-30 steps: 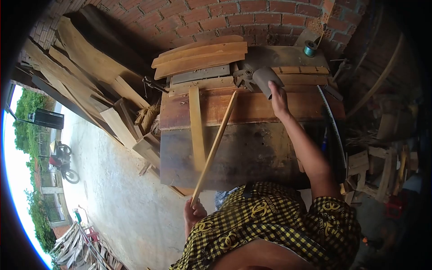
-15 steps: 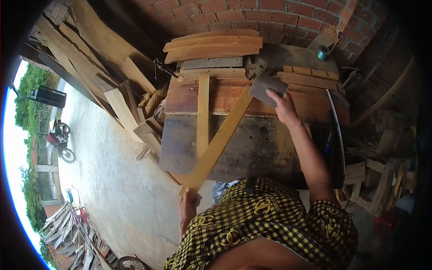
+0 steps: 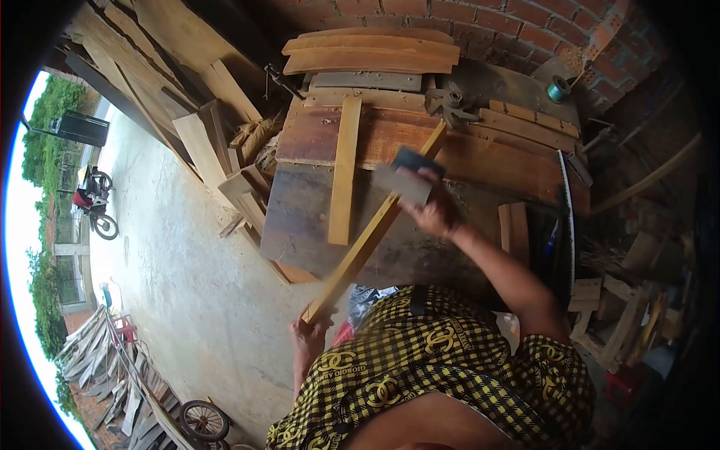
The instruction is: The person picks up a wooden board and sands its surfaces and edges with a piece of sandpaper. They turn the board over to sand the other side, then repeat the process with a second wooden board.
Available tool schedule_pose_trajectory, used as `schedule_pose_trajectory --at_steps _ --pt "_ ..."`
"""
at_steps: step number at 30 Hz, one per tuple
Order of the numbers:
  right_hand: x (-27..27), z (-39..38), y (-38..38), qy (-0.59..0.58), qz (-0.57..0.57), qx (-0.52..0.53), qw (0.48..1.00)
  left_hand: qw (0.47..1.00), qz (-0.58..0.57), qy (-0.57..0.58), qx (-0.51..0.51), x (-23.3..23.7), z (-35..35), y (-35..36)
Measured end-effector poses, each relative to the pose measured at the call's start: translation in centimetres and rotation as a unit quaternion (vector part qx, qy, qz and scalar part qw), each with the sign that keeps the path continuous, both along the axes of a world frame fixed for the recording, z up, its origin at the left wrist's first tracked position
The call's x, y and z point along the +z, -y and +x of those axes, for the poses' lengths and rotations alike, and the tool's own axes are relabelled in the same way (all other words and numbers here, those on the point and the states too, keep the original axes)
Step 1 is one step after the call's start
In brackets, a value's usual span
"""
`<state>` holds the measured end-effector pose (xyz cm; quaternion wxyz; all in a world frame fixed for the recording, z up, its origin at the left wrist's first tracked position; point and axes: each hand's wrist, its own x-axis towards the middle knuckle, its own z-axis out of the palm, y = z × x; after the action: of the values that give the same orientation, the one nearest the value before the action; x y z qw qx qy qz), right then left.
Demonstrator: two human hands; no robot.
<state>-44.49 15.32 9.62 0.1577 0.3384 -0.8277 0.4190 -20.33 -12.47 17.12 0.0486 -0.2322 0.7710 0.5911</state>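
Note:
My left hand [image 3: 309,334] is closed around the near end of a long yellowish wooden strip [image 3: 358,246]. The strip slants up and away over the bench, its narrow edge turned more upward. In my right hand [image 3: 436,211] is a folded grey sheet of sandpaper [image 3: 401,182], slightly blurred, lying across the strip past its middle. The fingers of that hand are bent round the sheet and partly hidden. A second wooden strip [image 3: 345,176] lies flat on the dark workbench [image 3: 289,217], left of the held one.
Curved boards [image 3: 371,54] are stacked at the bench's back, near a metal cutter head [image 3: 450,101] and a wire spool [image 3: 558,88]. A long saw blade [image 3: 566,217] lies along the right side. Planks [image 3: 202,157] lean at left; a motorbike [image 3: 96,199] stands outside.
My right hand has brought the sandpaper down the strip, from its far end toward me. The strip has rolled from its broad face toward its edge. The view has shifted slightly.

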Motion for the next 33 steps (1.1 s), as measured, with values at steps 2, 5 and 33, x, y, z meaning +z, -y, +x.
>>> schedule_pose_trajectory --at_steps 2,5,33 --pt "-2.2 -3.6 -2.7 0.101 -0.084 -0.155 0.979 1.000 -0.027 0.001 -0.014 0.6 -0.3 -0.1" --pt "3.4 1.4 2.2 0.091 -0.070 -0.039 0.993 0.998 -0.044 -0.015 -0.030 0.2 -1.1 0.9" --pt "3.4 4.5 5.1 -0.010 0.008 0.121 0.993 0.991 -0.089 -0.060 -0.083 1.9 -3.0 1.4"
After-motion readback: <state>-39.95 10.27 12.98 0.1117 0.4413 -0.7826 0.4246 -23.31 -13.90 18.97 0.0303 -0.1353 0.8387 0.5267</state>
